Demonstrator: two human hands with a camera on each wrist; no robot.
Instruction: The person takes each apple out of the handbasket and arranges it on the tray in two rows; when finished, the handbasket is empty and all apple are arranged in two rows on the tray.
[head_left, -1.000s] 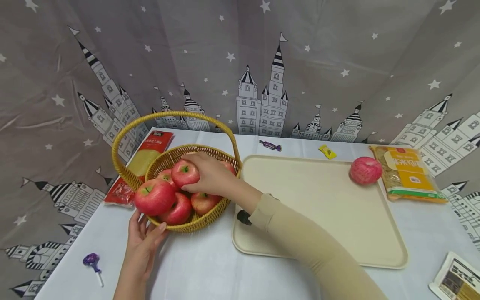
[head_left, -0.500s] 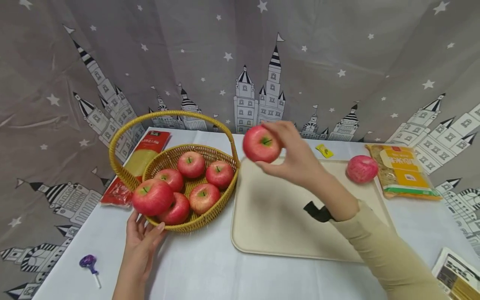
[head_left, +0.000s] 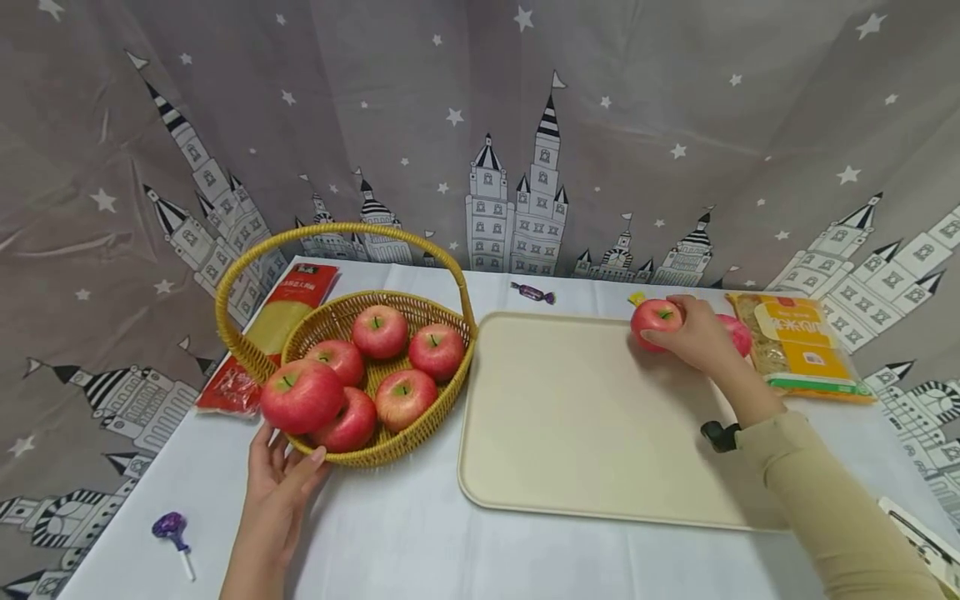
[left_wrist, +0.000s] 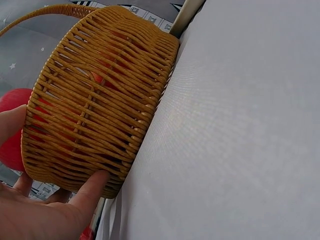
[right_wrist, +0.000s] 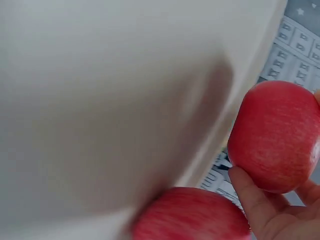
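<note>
The right hand (head_left: 693, 333) curls its fingers and thumb around a round red apple (head_left: 656, 319) at the far right corner of the flat cream plastic tray (head_left: 570, 417), just beside a second red apple (head_left: 738, 333) that lies half hidden behind the hand; in the right wrist view the held apple (right_wrist: 274, 135) sits in the fingers (right_wrist: 250, 197) above the other apple (right_wrist: 192, 215). The left hand (head_left: 277, 487) rests with relaxed, fairly straight fingers against the near wall of the woven yellow wicker basket with an arched handle (head_left: 390, 450), which holds several more red apples (head_left: 378, 331) on the white-clothed tabletop (head_left: 420, 542). The left wrist view shows a fingertip (left_wrist: 95, 182) touching the basket's base (left_wrist: 100, 125).
</note>
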